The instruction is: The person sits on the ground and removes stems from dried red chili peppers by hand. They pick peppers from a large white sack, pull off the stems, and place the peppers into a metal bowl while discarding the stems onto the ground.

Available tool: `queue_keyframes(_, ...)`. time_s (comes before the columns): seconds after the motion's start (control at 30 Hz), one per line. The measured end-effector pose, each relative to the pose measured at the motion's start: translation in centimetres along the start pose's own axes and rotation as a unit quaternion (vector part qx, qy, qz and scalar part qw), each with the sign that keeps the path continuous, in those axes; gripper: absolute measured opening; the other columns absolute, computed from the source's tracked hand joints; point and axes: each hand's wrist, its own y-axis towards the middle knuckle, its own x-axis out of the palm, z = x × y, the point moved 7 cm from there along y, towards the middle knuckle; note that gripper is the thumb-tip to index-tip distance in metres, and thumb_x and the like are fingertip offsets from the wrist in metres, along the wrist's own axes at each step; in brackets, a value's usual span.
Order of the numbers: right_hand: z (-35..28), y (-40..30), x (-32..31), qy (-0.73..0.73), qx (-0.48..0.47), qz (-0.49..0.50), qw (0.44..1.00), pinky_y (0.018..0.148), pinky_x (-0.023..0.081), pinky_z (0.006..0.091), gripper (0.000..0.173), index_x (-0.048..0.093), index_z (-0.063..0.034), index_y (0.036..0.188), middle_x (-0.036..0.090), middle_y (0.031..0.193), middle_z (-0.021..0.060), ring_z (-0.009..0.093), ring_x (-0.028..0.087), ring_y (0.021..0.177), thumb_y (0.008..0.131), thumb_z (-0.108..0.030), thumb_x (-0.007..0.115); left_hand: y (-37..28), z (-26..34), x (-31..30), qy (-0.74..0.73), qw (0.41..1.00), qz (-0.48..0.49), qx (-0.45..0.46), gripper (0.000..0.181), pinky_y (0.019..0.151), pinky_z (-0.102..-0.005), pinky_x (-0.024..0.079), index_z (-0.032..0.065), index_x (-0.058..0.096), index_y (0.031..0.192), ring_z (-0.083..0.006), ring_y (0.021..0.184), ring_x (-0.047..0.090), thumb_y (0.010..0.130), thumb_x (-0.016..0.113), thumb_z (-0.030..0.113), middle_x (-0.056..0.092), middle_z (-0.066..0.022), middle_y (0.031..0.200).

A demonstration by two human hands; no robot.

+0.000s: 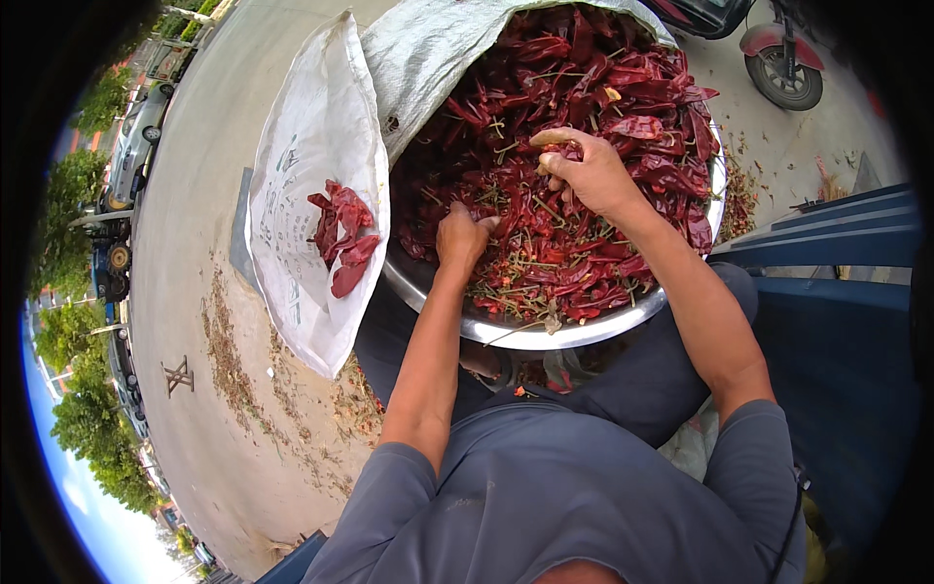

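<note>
A wide metal basin [584,334] rests before me, heaped with dried red chilli peppers [576,66] and loose stems. My left hand [462,237] reaches into the heap at its left side, thumb apart from the fingers; its fingertips are partly hidden among the peppers. Above the middle of the heap, my right hand [584,166] is curled around a bit of red chilli. Left of the basin stands an open white woven sack [314,131] bearing writing, with several red peppers [346,233] at its mouth. Another white woven sack [430,55] lies along the basin's far left rim.
Plant debris [226,350] is scattered on the concrete ground at the left. Blue metal slats [839,233] stand close at the right. A scooter's wheel [784,77] is at the upper right. Parked cars [135,142] and trees line the far left.
</note>
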Motion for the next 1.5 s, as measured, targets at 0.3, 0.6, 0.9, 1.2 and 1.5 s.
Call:
queue_keyframes(0.3, 2.4, 1.1, 0.5, -0.098, 0.004, -0.033, 0.995, 0.055, 0.048, 0.0246, 0.018, 0.065, -0.0044, 0.105, 0.061, 0.080, -0.0002, 0.008, 0.056, 0.064, 0.093, -0.017, 0.069, -0.1, -5.3, 5.9, -0.085, 0.995, -0.043, -0.041, 0.033, 0.085, -0.0460, 0.051, 0.0026, 0.067, 0.101, -0.0407, 0.096, 0.067, 0.079, 0.079, 0.024, 0.071, -0.0234, 0.096)
queue_keyframes(0.6, 1.7, 0.7, 0.6, -0.246, -0.065, -0.034, 0.966, 0.080, 0.049, 0.0378, 0.040, 0.066, -0.0029, 0.099, 0.069, 0.090, 0.0135, 0.024, 0.065, 0.085, 0.076, -0.033, 0.081, -2.0, -2.1, 2.8, -0.360, 0.933, -0.016, 0.021, 0.016, 0.068, -0.0310, 0.045, 0.0018, 0.061, 0.088, -0.0136, 0.073, 0.054, 0.086, 0.073, 0.012, 0.062, -0.0041, 0.078)
queue_keyframes(0.9, 1.8, -0.7, 2.9, -0.227, -0.018, 0.005, 0.974, 0.085, 0.052, 0.0380, 0.046, 0.069, -0.0028, 0.109, 0.072, 0.101, 0.0157, 0.025, 0.069, 0.094, 0.082, -0.039, 0.077, -4.7, 6.9, -1.5, -0.461, 0.840, -0.233, 0.169, 0.021, 0.074, -0.0240, 0.047, 0.0032, 0.063, 0.107, -0.0060, 0.081, 0.056, 0.088, 0.073, 0.007, 0.064, 0.0019, 0.093)
queue_keyframes(1.2, -0.1, 1.0, 0.4, -0.088, -0.046, 0.109, 0.989, 0.071, 0.050, 0.0268, 0.021, 0.064, -0.0015, 0.110, 0.067, 0.088, 0.0014, 0.009, 0.060, 0.077, 0.093, -0.014, 0.065, 3.0, 2.1, 5.3, 0.014, 0.973, -0.155, 0.170, 0.024, 0.089, -0.0488, 0.052, 0.0033, 0.070, 0.102, -0.0408, 0.102, 0.066, 0.082, 0.069, 0.017, 0.070, -0.0222, 0.106)
queue_keyframes(1.5, 1.4, 0.4, -1.7, -0.163, -0.019, 0.148, 0.975, 0.074, 0.050, 0.0343, 0.031, 0.069, -0.0010, 0.100, 0.070, 0.084, 0.0106, 0.017, 0.063, 0.078, 0.089, -0.030, 0.072, 2.6, 1.8, 2.4, -0.180, 0.956, -0.211, 0.093, 0.011, 0.073, -0.0323, 0.052, 0.0016, 0.072, 0.091, -0.0162, 0.081, 0.067, 0.082, 0.073, 0.007, 0.074, -0.0092, 0.088)
